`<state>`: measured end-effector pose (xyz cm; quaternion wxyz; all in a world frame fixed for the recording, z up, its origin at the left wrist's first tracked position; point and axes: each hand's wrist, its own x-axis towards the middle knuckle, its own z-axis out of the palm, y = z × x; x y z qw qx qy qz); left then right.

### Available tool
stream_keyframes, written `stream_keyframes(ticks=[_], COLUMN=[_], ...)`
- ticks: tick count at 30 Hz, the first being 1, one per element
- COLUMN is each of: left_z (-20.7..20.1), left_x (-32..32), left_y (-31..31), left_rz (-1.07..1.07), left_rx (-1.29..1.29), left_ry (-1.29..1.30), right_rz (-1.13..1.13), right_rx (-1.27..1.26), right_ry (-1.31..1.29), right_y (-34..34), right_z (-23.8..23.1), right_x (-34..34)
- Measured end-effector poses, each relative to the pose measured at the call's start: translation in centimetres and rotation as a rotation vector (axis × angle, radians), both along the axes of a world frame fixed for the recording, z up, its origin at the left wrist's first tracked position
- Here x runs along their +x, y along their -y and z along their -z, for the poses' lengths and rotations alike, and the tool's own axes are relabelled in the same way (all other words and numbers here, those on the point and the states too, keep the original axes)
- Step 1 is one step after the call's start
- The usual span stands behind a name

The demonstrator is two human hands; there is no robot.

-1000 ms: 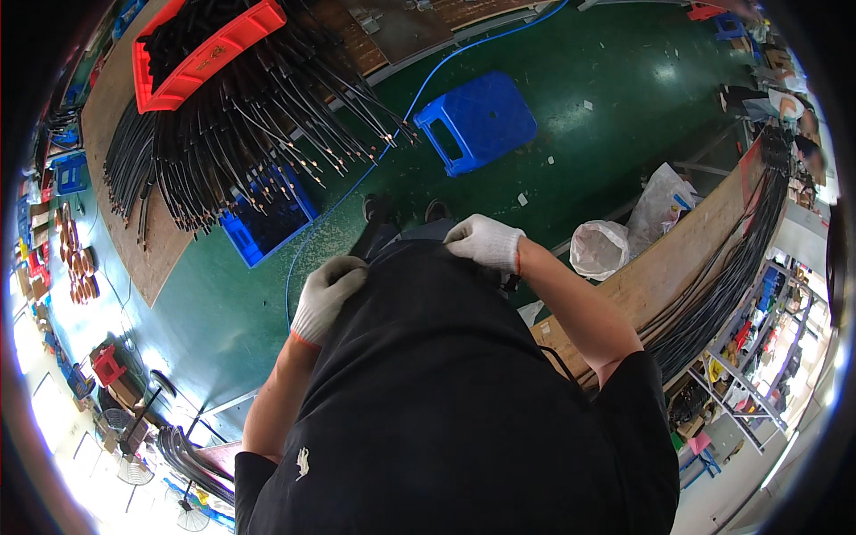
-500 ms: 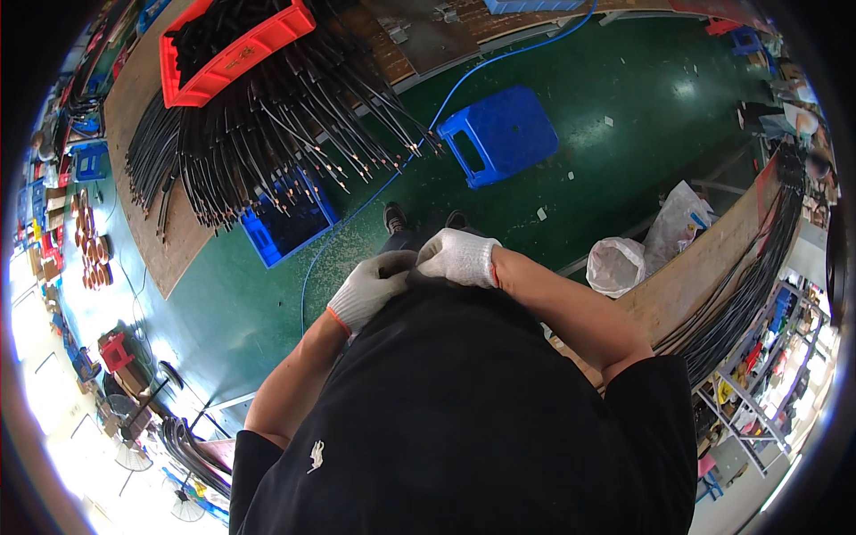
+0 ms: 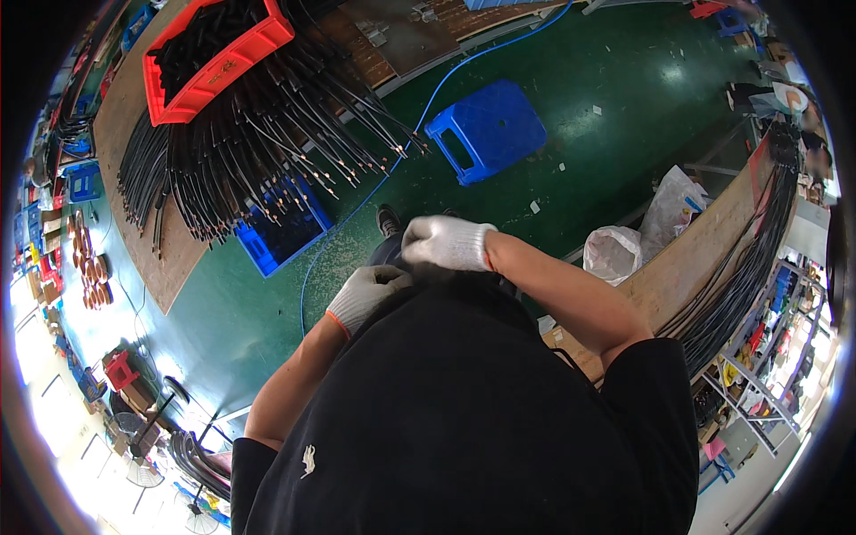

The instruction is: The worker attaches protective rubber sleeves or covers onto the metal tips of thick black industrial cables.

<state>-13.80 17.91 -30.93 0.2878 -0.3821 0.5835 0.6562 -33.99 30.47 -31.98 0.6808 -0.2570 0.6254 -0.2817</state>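
Both my hands wear white knitted gloves and are at the front of my black shirt (image 3: 481, 383). My left hand (image 3: 367, 296) is closed on the cloth near its lower edge, thumb on top. Just ahead and to the right, my right hand (image 3: 446, 243) has its fingers curled in, with dark cloth of the shirt bunched beneath them. The fingertips of both hands are partly hidden. A small gap separates the two hands.
Left ahead, a red crate (image 3: 218, 67) of black parts stands on a table (image 3: 160, 267) among many black cables (image 3: 259, 147) with copper ends. A blue crate (image 3: 276, 245) and blue stool (image 3: 489, 131) are on the floor. White sacks (image 3: 613, 254) stand beside a cable-laden bench (image 3: 678, 276) at right.
My right hand has risen slightly forward, away from my left hand, which stays low at the shirt. The surroundings have shifted a little to the left in view.
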Motion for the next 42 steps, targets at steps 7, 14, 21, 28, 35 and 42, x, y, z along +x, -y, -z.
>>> stream_keyframes(ticks=[7, 14, 21, 28, 35, 42], left_z=[1.4, 1.8, 3.5, 4.5, 0.4, 1.5], left_x=[1.4, 1.5, 2.5, 3.5, 7.4, 4.1], left_y=[0.5, 0.3, 0.6, 1.0, 2.9, 1.2], left_rz=[0.027, -0.011, -0.03, -0.138, -1.145, -0.925], left_rx=[-0.125, -0.1, -0.076, -0.133, 0.15, 0.174], left_ry=[-0.058, -0.083, -0.087, -0.101, -0.056, -0.132], right_rz=[0.163, 0.238, 1.377, 1.337, 1.375, 0.454], right_rx=[0.258, -0.092, 0.083, 0.085, -0.041, -0.154], right_ry=[-0.597, -0.547, 0.399, 0.226, -0.21, -0.049], right_y=[-12.2, -13.8, -13.2, -11.6, -9.8, -3.9], right_z=[0.9, -0.4, 0.4, -0.4, -4.0, 0.7], right_x=[-5.1, 2.6, 1.2, 0.7, -2.2, 3.7])
